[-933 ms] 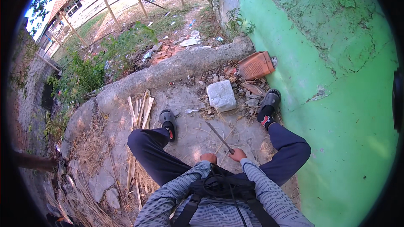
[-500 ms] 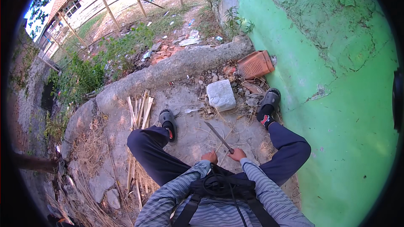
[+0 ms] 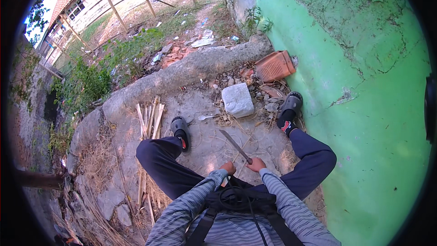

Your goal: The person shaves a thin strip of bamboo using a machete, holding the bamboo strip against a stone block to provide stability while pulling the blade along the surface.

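Note:
My right hand (image 3: 256, 165) is wrapped round the handle of a long knife (image 3: 234, 145). Its dark, straight blade points away from me and to the left, above the ground between my feet. Close beside it, my left hand (image 3: 228, 168) is closed, its knuckles up. Whatever it may grip is too small or hidden to make out. A thin pale strip (image 3: 240, 151) shows just past the hands, near the blade. Beyond the knife tip sits a whitish stone block (image 3: 238, 100) on the concrete.
Split bamboo strips (image 3: 151, 118) lie beside my left foot (image 3: 180, 130). A white plastic fork (image 3: 207, 117) rests near the block. An orange clay tile (image 3: 275, 66) leans by the green wall (image 3: 373, 155) on my right. A low rough kerb (image 3: 182, 74) crosses ahead.
The view has shifted slightly. My left hand has moved a little to the right, closer to the knife. My right hand keeps its hold, and the blade's direction is nearly the same.

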Demonstrator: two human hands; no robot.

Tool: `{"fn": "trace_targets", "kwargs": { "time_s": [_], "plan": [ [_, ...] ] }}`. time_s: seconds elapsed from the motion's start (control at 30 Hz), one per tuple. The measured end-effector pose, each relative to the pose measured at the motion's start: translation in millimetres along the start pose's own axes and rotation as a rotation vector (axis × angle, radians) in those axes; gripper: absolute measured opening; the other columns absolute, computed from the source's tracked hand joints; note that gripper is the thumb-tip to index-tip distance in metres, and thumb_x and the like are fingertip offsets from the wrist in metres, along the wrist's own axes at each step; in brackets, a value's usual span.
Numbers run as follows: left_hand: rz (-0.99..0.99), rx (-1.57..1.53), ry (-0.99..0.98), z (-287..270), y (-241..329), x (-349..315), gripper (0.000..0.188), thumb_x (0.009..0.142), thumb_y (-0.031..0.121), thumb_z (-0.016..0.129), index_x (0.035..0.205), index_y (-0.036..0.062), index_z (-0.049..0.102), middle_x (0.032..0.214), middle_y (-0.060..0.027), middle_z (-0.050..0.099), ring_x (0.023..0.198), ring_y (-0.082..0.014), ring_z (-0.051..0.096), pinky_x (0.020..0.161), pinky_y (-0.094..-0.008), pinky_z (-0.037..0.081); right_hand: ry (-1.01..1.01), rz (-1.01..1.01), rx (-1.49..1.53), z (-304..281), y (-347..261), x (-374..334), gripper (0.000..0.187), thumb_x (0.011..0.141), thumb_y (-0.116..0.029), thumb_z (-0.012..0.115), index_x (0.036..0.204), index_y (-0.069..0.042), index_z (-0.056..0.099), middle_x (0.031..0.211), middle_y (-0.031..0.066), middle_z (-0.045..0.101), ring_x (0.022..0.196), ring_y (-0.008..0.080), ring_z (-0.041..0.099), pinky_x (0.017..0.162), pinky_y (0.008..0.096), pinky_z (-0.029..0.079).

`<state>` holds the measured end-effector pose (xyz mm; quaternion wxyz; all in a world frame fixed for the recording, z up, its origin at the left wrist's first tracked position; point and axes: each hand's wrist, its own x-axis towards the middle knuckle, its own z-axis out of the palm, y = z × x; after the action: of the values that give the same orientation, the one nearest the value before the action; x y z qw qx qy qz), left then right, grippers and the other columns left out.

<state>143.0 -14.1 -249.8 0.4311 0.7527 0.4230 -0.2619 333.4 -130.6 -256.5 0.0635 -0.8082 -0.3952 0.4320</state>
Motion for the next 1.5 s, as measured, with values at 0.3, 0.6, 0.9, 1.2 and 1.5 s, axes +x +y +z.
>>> {"fn": "trace_targets", "kwargs": {
  "time_s": [0.3, 0.6, 0.9, 1.2, 1.5],
  "plan": [
    [0.088, -0.075, 0.017, 8.6, -14.3, 19.9, 0.042, 0.099, 0.03, 0.051, 0.109, -0.008, 0.066, 0.113, -0.0342, 0.067, 0.109, -0.05, 0.065, 0.095, -0.0533, 0.052, 0.023, 0.033, 0.025, -0.7, 2.6, 1.0, 0.047, 0.08, -0.048, 0.079, 0.106, -0.009, 0.076, 0.109, 0.019, 0.075, 0.104, 0.0387, 0.071, 0.091, 0.0503, 0.056],
    [0.064, -0.072, 0.038, 10.0, -14.5, 16.8, 0.044, 0.102, 0.036, 0.049, 0.115, -0.0052, 0.057, 0.111, -0.0355, 0.067, 0.108, -0.0525, 0.063, 0.094, -0.0565, 0.05, 0.025, 0.105, 0.045, -3.5, 8.8, 2.1, 0.048, 0.079, -0.047, 0.08, 0.108, -0.009, 0.075, 0.11, 0.0192, 0.074, 0.106, 0.0382, 0.071, 0.092, 0.0496, 0.056],
    [0.078, -0.054, 0.028, 3.6, -8.8, 9.5, 0.045, 0.102, 0.038, 0.049, 0.115, -0.0047, 0.056, 0.113, -0.0348, 0.066, 0.11, -0.0525, 0.063, 0.095, -0.0566, 0.049, 0.027, 0.108, 0.017, 0.5, 14.6, 6.0, 0.052, 0.078, -0.048, 0.079, 0.11, -0.008, 0.073, 0.113, 0.0196, 0.073, 0.107, 0.039, 0.07, 0.094, 0.0492, 0.055],
    [0.064, -0.057, 0.021, 4.1, -9.5, 9.7, 0.047, 0.102, 0.039, 0.049, 0.117, -0.0052, 0.056, 0.114, -0.0348, 0.066, 0.111, -0.0519, 0.062, 0.096, -0.0555, 0.049, 0.023, 0.121, 0.004, 0.3, 13.7, 5.6, 0.052, 0.078, -0.047, 0.078, 0.11, -0.006, 0.073, 0.113, 0.0208, 0.073, 0.107, 0.0391, 0.07, 0.093, 0.0492, 0.055],
    [0.045, -0.05, -0.036, -2.7, -4.8, 7.5, 0.053, 0.102, 0.042, 0.048, 0.127, -0.004, 0.055, 0.124, -0.0357, 0.063, 0.118, -0.0521, 0.06, 0.101, -0.056, 0.048, 0.019, 0.111, 0.015, -1.8, 13.3, 4.6, 0.051, 0.078, -0.046, 0.078, 0.109, -0.006, 0.073, 0.111, 0.0205, 0.073, 0.106, 0.0388, 0.07, 0.093, 0.0485, 0.055]
  ]
}}
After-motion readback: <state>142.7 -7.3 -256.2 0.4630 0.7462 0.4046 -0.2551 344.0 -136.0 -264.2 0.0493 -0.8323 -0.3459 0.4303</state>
